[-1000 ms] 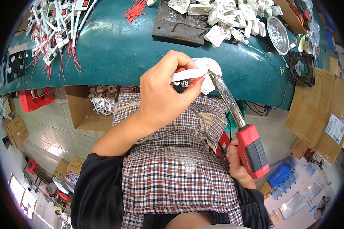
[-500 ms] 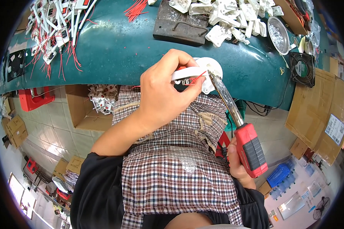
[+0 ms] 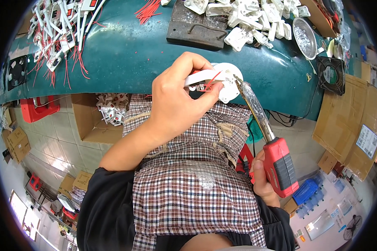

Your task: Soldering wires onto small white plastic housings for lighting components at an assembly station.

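My left hand pinches a white plastic housing at the near edge of the table, its thumb and fingers closed around it. A thick white cable and thin red wires show between the fingers, beside small metal parts. My right hand is wrapped around the red and black handle of a soldering iron. The iron's long metal shaft slants up to the left. Its tip lies over the right side of the white housing; whether it touches, I cannot tell.
A dark metal block with a handle sits beyond my hands on the green table. White plastic parts, a metal dish and a fan stand right. Wired switch assemblies lie left; a cardboard box stands below.
The soldering iron has shifted to the right and its tip has drawn back from the red wire ends. My left hand has moved slightly left with the housing.
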Available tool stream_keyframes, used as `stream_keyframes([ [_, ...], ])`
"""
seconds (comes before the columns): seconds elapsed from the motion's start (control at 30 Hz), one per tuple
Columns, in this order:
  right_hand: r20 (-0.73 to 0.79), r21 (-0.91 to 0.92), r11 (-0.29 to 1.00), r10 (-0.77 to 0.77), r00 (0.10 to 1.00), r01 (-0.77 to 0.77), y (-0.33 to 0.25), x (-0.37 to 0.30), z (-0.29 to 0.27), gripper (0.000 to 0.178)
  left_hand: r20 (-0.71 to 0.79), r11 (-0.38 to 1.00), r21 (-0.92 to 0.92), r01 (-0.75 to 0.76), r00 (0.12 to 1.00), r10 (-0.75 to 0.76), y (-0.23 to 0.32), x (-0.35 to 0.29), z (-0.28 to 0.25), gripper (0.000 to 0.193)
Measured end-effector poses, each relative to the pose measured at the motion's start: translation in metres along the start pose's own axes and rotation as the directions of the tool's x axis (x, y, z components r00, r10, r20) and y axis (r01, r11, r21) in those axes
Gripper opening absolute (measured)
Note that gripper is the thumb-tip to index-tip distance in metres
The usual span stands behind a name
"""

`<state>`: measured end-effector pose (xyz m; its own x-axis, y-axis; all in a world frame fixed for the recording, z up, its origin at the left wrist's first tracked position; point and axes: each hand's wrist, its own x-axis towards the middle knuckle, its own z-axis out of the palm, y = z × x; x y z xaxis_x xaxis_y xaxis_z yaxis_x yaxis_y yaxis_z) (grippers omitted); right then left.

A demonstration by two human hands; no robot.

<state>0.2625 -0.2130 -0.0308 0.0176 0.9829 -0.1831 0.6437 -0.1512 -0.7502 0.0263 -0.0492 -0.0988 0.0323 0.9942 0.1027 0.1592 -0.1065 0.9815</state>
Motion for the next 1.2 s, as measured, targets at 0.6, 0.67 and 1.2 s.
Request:
stream_keyframes([
  [0.6,-0.039,0.442,0.884,0.185,0.982,-0.149,-0.032,0.044,0.016,0.032,0.029,1.000,0.025,0.002,1.000,-0.003,0.002,0.004,-0.001,0.028],
  [0.67,-0.169,0.533,0.846,0.146,0.975,-0.034,-0.035,0.066,0.024,0.033,0.055,0.998,0.058,0.000,0.999,-0.003,0.006,0.006,-0.005,0.028],
  [1.2,-0.154,0.390,0.791,-0.449,0.880,0.472,-0.076,0.149,0.036,0.060,0.192,0.951,0.292,-0.100,0.980,0.044,0.027,0.019,-0.011,0.032],
])
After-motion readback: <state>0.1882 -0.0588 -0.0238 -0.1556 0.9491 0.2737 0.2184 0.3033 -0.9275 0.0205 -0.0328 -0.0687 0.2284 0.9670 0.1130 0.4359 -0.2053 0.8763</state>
